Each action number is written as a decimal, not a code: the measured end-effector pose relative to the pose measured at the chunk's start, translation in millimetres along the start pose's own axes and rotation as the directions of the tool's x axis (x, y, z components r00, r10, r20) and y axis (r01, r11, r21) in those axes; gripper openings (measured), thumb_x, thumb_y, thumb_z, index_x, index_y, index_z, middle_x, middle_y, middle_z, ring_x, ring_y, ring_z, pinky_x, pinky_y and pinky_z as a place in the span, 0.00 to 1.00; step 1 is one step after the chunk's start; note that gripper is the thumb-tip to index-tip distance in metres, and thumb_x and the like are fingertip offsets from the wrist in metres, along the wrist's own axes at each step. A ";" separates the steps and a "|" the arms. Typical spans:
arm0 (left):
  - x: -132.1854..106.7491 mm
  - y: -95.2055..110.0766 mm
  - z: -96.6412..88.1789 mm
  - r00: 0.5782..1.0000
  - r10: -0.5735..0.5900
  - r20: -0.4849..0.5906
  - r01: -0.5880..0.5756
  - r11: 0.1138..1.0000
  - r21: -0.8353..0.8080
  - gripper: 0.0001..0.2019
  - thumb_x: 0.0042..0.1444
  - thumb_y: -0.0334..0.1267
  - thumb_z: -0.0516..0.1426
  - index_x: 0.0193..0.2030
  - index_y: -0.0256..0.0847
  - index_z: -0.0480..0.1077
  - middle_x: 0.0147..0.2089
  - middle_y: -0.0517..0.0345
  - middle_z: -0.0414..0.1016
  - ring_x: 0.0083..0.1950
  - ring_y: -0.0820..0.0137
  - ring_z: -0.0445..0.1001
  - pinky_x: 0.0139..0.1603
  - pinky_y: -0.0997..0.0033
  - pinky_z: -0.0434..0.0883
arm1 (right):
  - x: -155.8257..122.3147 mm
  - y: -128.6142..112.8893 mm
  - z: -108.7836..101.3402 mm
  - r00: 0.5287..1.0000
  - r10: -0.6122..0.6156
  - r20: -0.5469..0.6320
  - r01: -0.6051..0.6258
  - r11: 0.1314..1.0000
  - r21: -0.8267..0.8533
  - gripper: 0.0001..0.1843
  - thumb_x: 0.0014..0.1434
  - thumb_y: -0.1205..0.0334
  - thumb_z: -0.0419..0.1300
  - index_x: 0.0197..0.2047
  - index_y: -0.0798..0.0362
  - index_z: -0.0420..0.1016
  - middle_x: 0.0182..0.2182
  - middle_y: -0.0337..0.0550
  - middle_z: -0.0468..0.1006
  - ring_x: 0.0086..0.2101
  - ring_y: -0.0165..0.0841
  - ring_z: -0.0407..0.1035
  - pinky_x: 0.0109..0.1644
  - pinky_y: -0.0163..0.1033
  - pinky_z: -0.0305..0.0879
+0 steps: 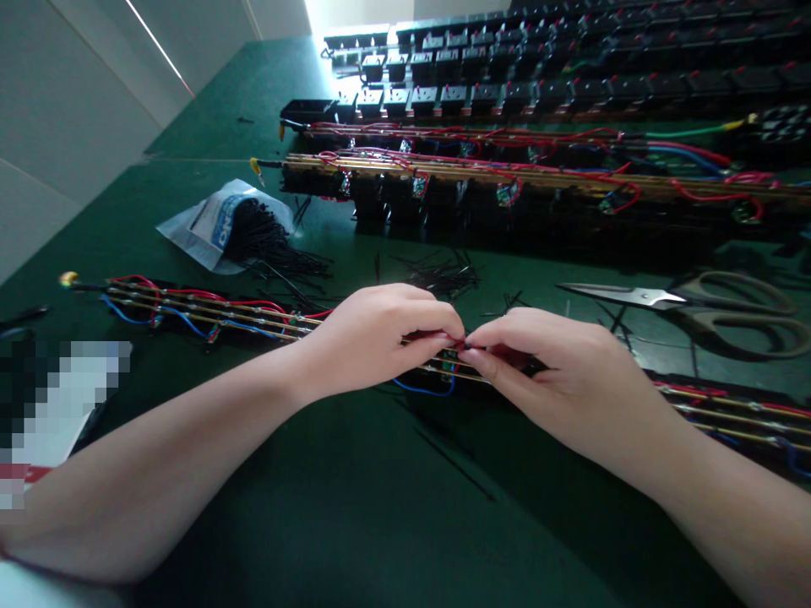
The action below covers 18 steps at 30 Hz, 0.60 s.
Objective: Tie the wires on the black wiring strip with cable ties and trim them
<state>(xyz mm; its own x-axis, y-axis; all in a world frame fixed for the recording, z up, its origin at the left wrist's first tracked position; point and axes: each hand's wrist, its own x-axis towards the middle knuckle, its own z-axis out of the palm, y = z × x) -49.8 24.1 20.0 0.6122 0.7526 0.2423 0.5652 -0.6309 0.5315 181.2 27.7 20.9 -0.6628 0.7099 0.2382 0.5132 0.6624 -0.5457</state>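
Covering the bench, green mat (355,523): it lies under everything, from the near edge to the pale wall at far left.
Back rows, black modules (570,80): many small black blocks with red marks, in close ranks across the far side, well apart from the hands.
Middle strips (507,173): two long wired assemblies with brass rails and red, blue and green leads, lying left to right between the modules and the hands.
Near strip (209,308): the piece in hand. It has brass rails with red and blue wiring, its long axis runs left to right, sinking a little toward the right, and it passes straight under both hands and out past the right forearm.
Left hand (380,333): reaches in from the left, knuckles up, fingers curled closed and pinching the strip's wiring.
Right hand (545,363): reaches in from the right, fingertips drawn into a pinch on the same spot. The two sets of fingertips touch, so neither hand is nearer than the other.
Scissors (710,308): flat on the mat beyond the right hand, blades closed and pointing left — near, not touching.
Bag (219,221): a clear packet spilling thin black ties, beyond the left hand.
Loose ties (443,274): scattered just behind the fingertips.
Blue wire (424,390): a small loop hanging just below the pinch.
Red wire (439,338): shows between the fingertips at mid-strip — whether a tie is gripped with it is too small to tell.
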 end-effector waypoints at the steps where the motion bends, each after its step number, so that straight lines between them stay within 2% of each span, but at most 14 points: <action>1: -0.3 -0.1 0.9 1.000 0.019 -0.009 -0.019 1.000 0.023 0.09 0.68 0.31 0.57 0.44 0.41 0.80 0.41 0.59 0.84 0.43 0.71 0.80 0.43 0.74 0.71 | 0.1 0.1 0.5 1.000 -0.006 -0.007 0.006 1.000 -0.003 0.09 0.67 0.65 0.59 0.36 0.51 0.80 0.28 0.41 0.81 0.27 0.32 0.72 0.26 0.36 0.63; 5: -3.5 2.6 7.2 0.988 0.142 -0.065 -0.121 0.960 0.254 0.12 0.71 0.32 0.53 0.42 0.40 0.79 0.41 0.57 0.84 0.41 0.68 0.80 0.43 0.69 0.71 | -0.6 1.1 2.3 0.999 -0.019 -0.031 0.018 1.000 -0.008 0.08 0.66 0.68 0.59 0.36 0.51 0.79 0.28 0.41 0.81 0.28 0.32 0.73 0.28 0.37 0.65; 8: -6.8 7.7 12.6 0.976 0.187 -0.113 -0.128 0.907 0.401 0.14 0.73 0.34 0.51 0.40 0.40 0.78 0.41 0.55 0.84 0.40 0.67 0.80 0.45 0.66 0.71 | -1.0 1.4 2.4 0.999 -0.024 -0.040 0.024 1.000 -0.006 0.09 0.65 0.69 0.59 0.36 0.50 0.78 0.28 0.41 0.81 0.29 0.33 0.73 0.29 0.38 0.65; 13: -9.2 13.2 18.3 0.960 0.193 -0.203 -0.102 0.916 0.387 0.13 0.73 0.33 0.52 0.40 0.40 0.77 0.40 0.55 0.84 0.40 0.68 0.80 0.46 0.67 0.72 | -0.6 -0.2 1.7 0.998 -0.038 -0.045 0.038 0.999 -0.015 0.10 0.66 0.69 0.58 0.34 0.51 0.78 0.27 0.40 0.80 0.29 0.33 0.72 0.30 0.38 0.65; 18: -8.8 12.1 19.3 0.959 0.181 -0.218 -0.115 0.952 0.282 0.10 0.73 0.32 0.52 0.46 0.39 0.76 0.42 0.55 0.84 0.43 0.70 0.81 0.48 0.70 0.75 | -1.2 -1.7 0.9 0.999 -0.016 -0.045 0.016 1.000 -0.001 0.09 0.66 0.66 0.59 0.34 0.51 0.78 0.27 0.40 0.80 0.28 0.32 0.72 0.28 0.37 0.64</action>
<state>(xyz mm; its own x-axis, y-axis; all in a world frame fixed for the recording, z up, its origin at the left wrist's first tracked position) -37.7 6.2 8.6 0.5690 0.6490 0.5050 0.6239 -0.7408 0.2490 180.6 25.5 20.9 -0.6461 0.7089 0.2828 0.5028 0.6741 -0.5410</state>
